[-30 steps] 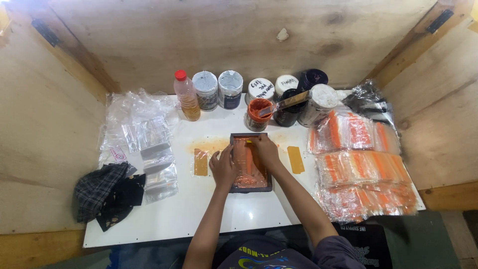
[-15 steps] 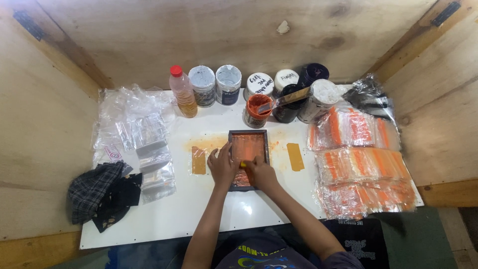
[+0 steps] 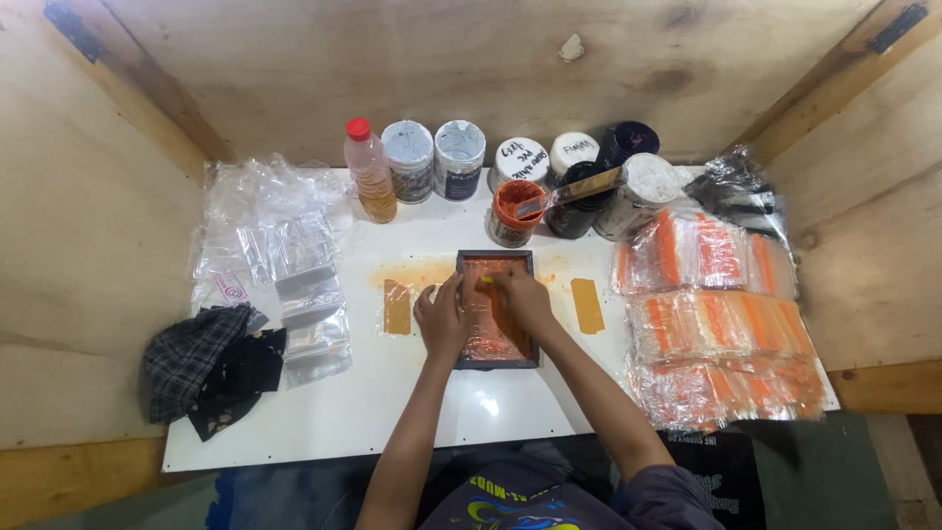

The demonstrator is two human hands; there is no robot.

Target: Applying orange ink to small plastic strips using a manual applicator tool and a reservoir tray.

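Fingers (image 3: 461, 291) curled, both hands pressing on small dark-framed screen (image 3: 497, 263), orange ink

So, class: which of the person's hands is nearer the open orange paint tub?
Right. The right hand lies on the dark frame just below the orange paint tub; the left hand sits lower and further left.

A white table (image 3: 412, 412) is seen — jars (image 3: 461, 157) and a bottle (image 3: 371, 182) along its far edge, clear bags (image 3: 294, 275) and a dark cloth (image 3: 211, 368) at the left edge, orange-printed packets (image 3: 721, 314) stacked at the right — a framed screen (image 3: 496, 309) at the middle.
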